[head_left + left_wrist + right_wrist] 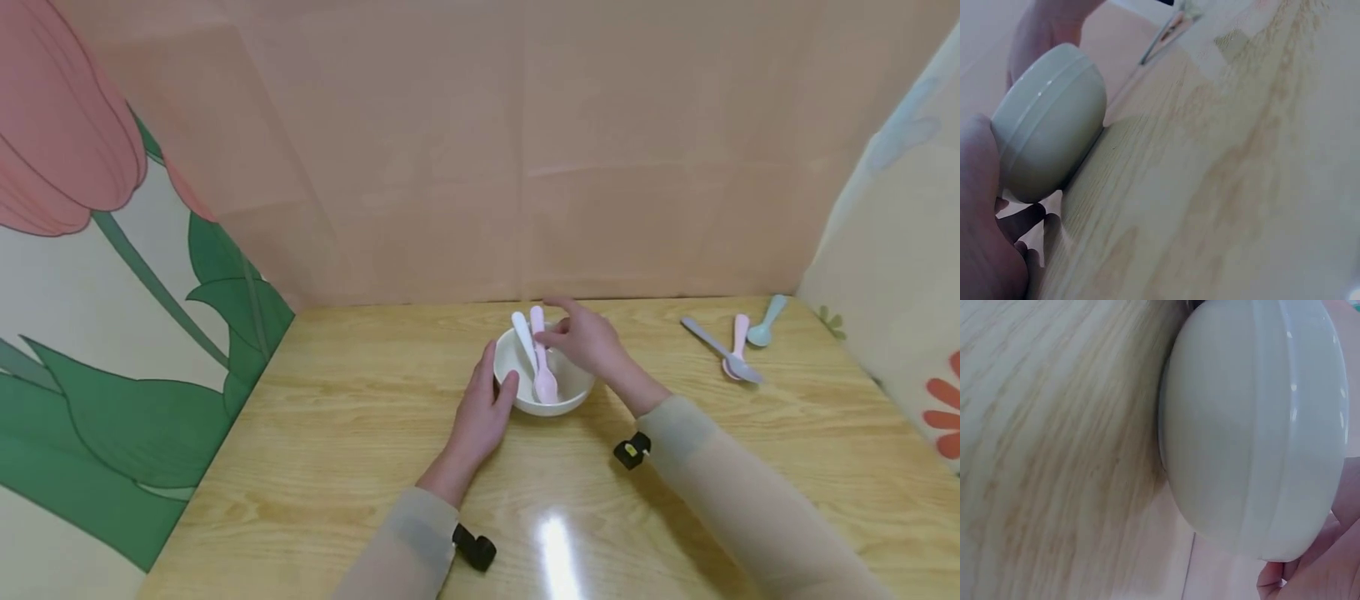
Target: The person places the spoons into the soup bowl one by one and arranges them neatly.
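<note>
A white bowl (558, 407) sits upright on the wooden table, with a white spoon (525, 340) and a pink spoon (546, 385) leaning inside it, handles toward the far rim. My left hand (483, 408) holds the bowl's left side, thumb at the near rim and fingers round the outer wall. In the left wrist view that hand (982, 231) lies against the bowl (1054, 125). My right hand (592, 337) reaches over the right rim and pinches the pink spoon's handle, index finger stretched out. In the right wrist view the bowl (1247, 425) hides the spoons; curled fingers (1310, 569) show beside its rim.
At the table's right lie a grey-purple utensil (720, 348), partly across another pink spoon (740, 333), and a teal spoon (767, 323). A plain pinkish backdrop (525, 167) stands along the far edge, and printed panels flank both sides.
</note>
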Available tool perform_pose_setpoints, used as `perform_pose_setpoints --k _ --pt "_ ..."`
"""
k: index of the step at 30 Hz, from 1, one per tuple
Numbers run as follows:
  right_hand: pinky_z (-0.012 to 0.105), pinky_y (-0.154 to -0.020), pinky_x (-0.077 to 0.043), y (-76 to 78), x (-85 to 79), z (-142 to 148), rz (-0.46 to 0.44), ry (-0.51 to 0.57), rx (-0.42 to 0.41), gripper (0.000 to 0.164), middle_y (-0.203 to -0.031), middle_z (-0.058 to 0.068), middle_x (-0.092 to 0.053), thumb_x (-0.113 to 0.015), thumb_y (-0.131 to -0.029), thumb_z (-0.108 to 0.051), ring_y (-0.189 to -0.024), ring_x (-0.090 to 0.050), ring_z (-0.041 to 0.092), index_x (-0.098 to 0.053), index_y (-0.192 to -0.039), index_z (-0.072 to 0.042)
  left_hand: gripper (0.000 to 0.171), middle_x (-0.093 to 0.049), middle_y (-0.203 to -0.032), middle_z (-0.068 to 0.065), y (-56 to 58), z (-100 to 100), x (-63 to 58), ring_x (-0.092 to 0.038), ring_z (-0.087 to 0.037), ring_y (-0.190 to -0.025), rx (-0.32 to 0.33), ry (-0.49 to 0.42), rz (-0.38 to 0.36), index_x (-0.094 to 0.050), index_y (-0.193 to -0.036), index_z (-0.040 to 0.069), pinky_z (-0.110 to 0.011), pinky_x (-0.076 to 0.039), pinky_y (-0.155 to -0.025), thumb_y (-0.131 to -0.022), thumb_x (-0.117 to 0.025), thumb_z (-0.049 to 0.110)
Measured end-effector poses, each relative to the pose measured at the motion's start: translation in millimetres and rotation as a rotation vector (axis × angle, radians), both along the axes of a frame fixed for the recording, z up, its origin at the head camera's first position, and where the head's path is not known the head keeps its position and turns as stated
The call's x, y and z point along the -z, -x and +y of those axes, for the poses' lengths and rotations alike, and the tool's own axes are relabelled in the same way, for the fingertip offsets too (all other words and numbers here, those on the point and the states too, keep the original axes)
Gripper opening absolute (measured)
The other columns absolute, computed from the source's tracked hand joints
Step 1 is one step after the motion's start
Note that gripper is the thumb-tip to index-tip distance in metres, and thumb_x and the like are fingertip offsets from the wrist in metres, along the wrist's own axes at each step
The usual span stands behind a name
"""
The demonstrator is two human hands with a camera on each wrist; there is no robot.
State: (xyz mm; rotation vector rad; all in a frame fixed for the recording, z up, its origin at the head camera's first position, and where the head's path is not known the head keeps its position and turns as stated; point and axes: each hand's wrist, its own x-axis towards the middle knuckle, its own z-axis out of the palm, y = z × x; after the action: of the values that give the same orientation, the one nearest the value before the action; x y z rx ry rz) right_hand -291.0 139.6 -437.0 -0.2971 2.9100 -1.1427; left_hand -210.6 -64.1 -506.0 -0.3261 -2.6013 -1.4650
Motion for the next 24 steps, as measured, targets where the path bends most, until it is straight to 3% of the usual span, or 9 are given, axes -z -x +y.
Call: perform_pose_setpoints --k 3,6,13,24 --pt "0.062 -0.110 -0.029 -0.1 -1.2 -0.5 0.012 -0.001 0.005 0.070 -0.095 0.000 -0.075 -0.076 -0.092 -0.033 -0.087 -0.070 0.023 -0.043 -0.153 -0.020 0.070 -0.026 -0.164 0.001 0.8 0.3 -1.6 -0.028 -0.018 -0.148 -0.001 0.000 0.008 -0.011 -0.163 0.031 -0.044 -0.026 -0.119 -0.105 -0.038 0.057" --pt "0.067 -0.114 -0.013 -0.8 -0.5 -1.7 0.052 -0.022 0.009 0.068 -0.093 -0.001 -0.075 -0.077 -0.092 -0.031 -0.086 -0.071 0.023 -0.045 -0.151 -0.019 0.070 -0.027 -0.164 0.000 1.3 0.3 -2.9 -0.028 -0.019 -0.148 0.001 -0.001 0.014 -0.011 -0.163 0.030 -0.044 -0.027 -0.119 -0.105 -0.039 0.056" --pt "0.058 -0.104 -0.030 -1.0 6.6 -3.2 0.134 -0.097 0.000 0.065 -0.090 -0.002 -0.075 -0.077 -0.091 -0.030 -0.083 -0.070 0.020 -0.048 -0.148 -0.018 0.069 -0.024 -0.165 0.003 1.3 -0.9 -1.1 -0.026 -0.016 -0.148 -0.002 0.003 -0.016 -0.010 -0.163 0.032 -0.042 -0.025 -0.119 -0.105 -0.038 0.057" --pt "0.055 -0.101 -0.032 -5.9 7.2 -2.6 0.155 -0.110 -0.007 0.060 -0.093 -0.001 -0.075 -0.077 -0.092 -0.031 -0.084 -0.070 0.021 -0.053 -0.145 -0.017 0.067 -0.026 -0.164 0.004 0.5 -0.3 0.2 -0.028 -0.015 -0.147 0.000 -0.005 -0.011 -0.010 -0.163 0.035 -0.041 -0.026 -0.119 -0.105 -0.039 0.054"
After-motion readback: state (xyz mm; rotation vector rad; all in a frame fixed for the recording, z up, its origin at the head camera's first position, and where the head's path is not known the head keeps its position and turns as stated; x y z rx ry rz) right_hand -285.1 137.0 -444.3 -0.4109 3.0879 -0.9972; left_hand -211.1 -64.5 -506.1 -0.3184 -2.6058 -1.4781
